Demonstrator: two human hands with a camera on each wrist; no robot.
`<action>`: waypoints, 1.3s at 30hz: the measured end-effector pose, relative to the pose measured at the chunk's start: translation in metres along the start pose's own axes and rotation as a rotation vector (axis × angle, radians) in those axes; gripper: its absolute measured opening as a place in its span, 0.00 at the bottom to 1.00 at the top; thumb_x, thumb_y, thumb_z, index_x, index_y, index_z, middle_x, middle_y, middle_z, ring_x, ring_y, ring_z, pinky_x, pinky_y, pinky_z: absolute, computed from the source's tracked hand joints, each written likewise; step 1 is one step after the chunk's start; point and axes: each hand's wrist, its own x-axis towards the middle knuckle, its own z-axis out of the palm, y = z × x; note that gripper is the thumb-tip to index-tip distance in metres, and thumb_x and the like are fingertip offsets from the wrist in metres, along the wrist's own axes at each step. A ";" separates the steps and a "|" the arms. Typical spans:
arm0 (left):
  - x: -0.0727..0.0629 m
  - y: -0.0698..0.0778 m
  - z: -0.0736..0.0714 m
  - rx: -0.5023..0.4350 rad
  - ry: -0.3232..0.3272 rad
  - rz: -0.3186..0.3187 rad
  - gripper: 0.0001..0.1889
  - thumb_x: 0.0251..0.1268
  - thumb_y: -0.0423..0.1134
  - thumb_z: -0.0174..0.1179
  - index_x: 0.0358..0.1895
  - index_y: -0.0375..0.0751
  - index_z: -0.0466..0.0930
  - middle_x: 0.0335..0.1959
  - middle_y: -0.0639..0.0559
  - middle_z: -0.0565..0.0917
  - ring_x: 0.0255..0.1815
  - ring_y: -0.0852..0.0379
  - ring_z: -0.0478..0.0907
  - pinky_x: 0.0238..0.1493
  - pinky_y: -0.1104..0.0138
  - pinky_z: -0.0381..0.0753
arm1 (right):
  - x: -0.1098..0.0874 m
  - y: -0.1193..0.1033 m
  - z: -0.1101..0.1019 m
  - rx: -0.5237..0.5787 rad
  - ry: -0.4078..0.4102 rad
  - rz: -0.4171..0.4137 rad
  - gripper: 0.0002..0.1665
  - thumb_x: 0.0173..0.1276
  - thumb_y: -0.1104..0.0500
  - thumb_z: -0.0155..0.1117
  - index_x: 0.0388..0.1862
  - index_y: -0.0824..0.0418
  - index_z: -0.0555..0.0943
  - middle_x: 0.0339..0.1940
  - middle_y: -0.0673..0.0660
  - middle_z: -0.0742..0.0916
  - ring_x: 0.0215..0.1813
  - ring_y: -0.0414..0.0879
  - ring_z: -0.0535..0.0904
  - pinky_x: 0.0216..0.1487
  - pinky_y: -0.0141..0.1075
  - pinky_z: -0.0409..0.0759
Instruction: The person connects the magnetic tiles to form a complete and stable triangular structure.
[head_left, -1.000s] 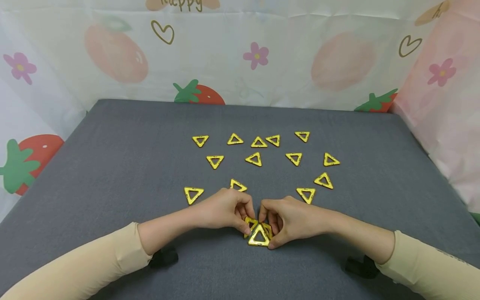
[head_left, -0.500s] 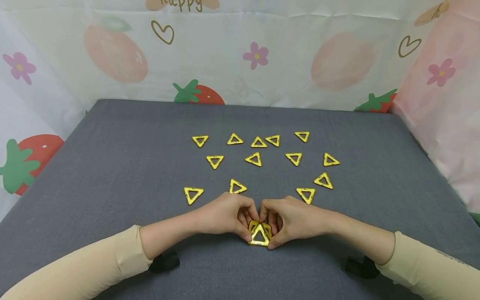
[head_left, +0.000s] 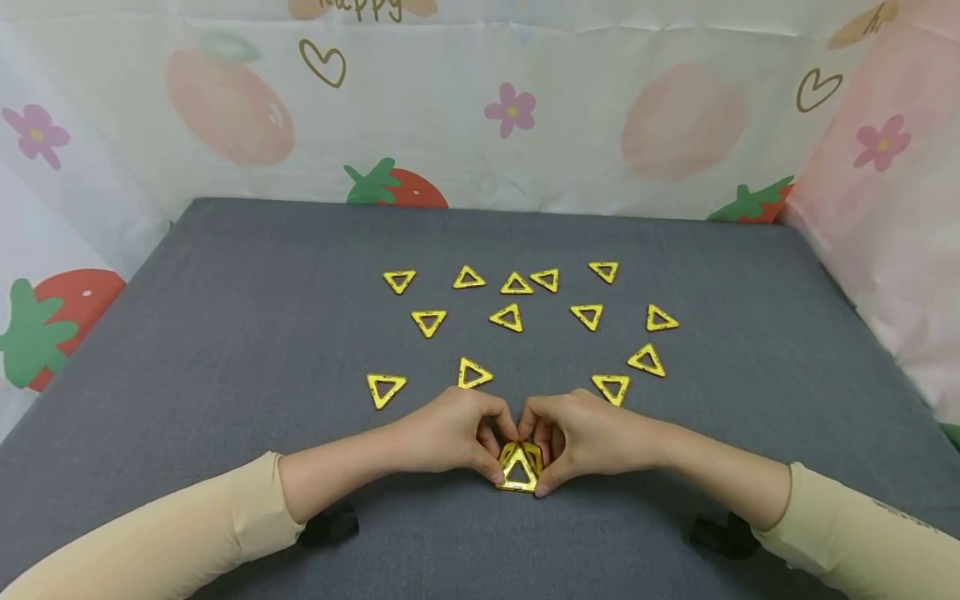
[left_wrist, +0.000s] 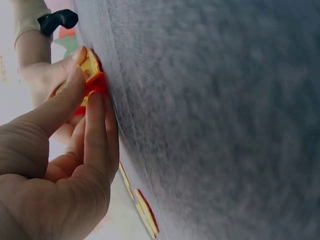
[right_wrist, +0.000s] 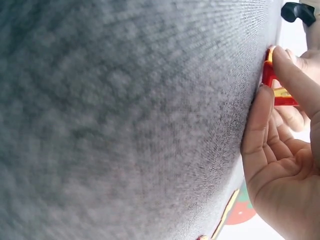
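Note:
Several yellow triangular magnetic tiles lean together as a small pyramid point(head_left: 517, 486) near the front middle of the table. From its left side my left hand point(head_left: 453, 429) pinches the pyramid, thumb at the lower front corner and fingers behind. My right hand point(head_left: 577, 437) grips the right side in a mirrored way, and the two index fingers meet near the top. Red edges show on the tiles point(left_wrist: 91, 65) in the left wrist view. In the right wrist view, a red-edged tile point(right_wrist: 286, 100) sits between thumb and fingers. The pyramid's back is hidden.
More yellow triangle tiles lie flat and scattered beyond the hands, among them one tile point(head_left: 386, 390) at left, one point(head_left: 474, 374) just behind my left hand, and one point(head_left: 611, 388) behind my right. A grey cloth point(head_left: 262, 333) covers the table; a printed curtain point(head_left: 570, 50) hangs behind.
My left hand has shifted slightly right and toward me, bringing the left tile in against the front one. The right hand has stayed nearly still. The scattered tiles have not moved.

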 end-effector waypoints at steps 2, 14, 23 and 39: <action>0.000 0.001 0.001 0.003 0.002 -0.003 0.19 0.45 0.31 0.77 0.42 0.38 0.82 0.33 0.48 0.87 0.30 0.66 0.84 0.31 0.74 0.81 | 0.000 0.000 0.000 0.000 0.001 -0.003 0.26 0.50 0.49 0.82 0.43 0.54 0.78 0.28 0.47 0.86 0.29 0.31 0.80 0.31 0.28 0.81; 0.000 0.004 0.004 0.109 0.019 0.054 0.20 0.42 0.32 0.79 0.41 0.38 0.80 0.39 0.49 0.83 0.30 0.69 0.79 0.34 0.77 0.80 | 0.001 0.001 0.003 0.001 0.018 -0.016 0.26 0.48 0.48 0.82 0.41 0.53 0.77 0.27 0.46 0.85 0.29 0.31 0.79 0.31 0.28 0.80; -0.001 0.007 0.006 0.166 0.028 0.088 0.21 0.40 0.31 0.80 0.39 0.39 0.80 0.39 0.49 0.81 0.30 0.68 0.78 0.34 0.77 0.79 | 0.002 0.000 0.002 0.005 0.018 -0.012 0.27 0.48 0.48 0.82 0.41 0.54 0.77 0.27 0.47 0.85 0.29 0.31 0.79 0.32 0.28 0.80; -0.002 0.008 0.008 0.297 0.033 0.146 0.20 0.42 0.36 0.79 0.39 0.41 0.79 0.36 0.51 0.79 0.30 0.68 0.74 0.33 0.79 0.76 | 0.000 0.000 0.001 0.013 0.007 -0.006 0.27 0.48 0.49 0.83 0.41 0.52 0.77 0.27 0.46 0.85 0.28 0.32 0.79 0.30 0.29 0.80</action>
